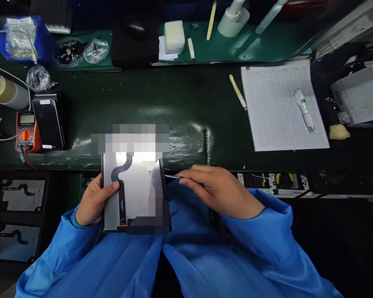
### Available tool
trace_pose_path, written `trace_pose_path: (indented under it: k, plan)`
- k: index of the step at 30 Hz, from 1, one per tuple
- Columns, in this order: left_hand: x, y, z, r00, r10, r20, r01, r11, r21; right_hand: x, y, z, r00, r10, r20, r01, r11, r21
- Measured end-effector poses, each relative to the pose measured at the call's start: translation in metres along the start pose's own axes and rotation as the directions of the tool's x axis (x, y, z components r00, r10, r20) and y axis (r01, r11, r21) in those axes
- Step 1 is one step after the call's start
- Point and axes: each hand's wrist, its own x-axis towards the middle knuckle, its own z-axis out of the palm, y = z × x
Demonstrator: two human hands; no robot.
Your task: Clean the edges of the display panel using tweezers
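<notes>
while a flat panel-shaped device point(136, 186) is held just in front of the bench edge, its silver back is seen facing upward, with a dark flat flex cable point(122, 194) lying across it; parts of the device are masked by pixelation. the device is firmly grasped at its lower left side by the left hand point(96, 200), the thumb being laid beside the cable. a thin metal tool point(174, 176) is pinched in the right hand point(220, 192), its tip placed at the device's right edge; actual contact cannot be confirmed. blue sleeves point(81, 265) are worn on both arms. on the dark green bench mat point(186, 99) behind, an orange-cased digital multimeter point(27, 131), a black phone point(49, 123) and a ruled sheet point(278, 105) bearing a pen point(303, 109) are laid out. two cut-out templates point(23, 194) are placed below the bench edge, left of the device.
</notes>
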Motion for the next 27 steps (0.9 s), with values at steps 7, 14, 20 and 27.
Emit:
trace_pose_path:
  k: [7, 14, 20, 27]
  plan:
    - [0.0003, 0.0012, 0.0006, 1.0, 0.002, -0.005, -0.002, 1.0, -0.001, 0.0007, -0.002, -0.0007, 1.0, 0.031, 0.004, -0.031, 0.999, 0.021]
    - [0.0016, -0.0006, -0.0027, 1.0, 0.015, -0.003, -0.015, 0.999, 0.035, -0.0007, -0.0027, -0.0002, 0.996, 0.084, 0.029, -0.085, 0.996, 0.027]
    - [0.0012, -0.0002, -0.0022, 0.999, 0.039, -0.016, -0.039, 0.998, 0.041, -0.0021, -0.0021, -0.0001, 1.0, 0.018, 0.002, -0.018, 1.0, -0.018]
    - [0.0016, -0.0024, -0.0014, 0.997, 0.075, -0.017, -0.074, 0.996, 0.044, -0.0034, -0.0049, -0.0005, 0.998, 0.055, 0.019, -0.055, 0.998, 0.026]
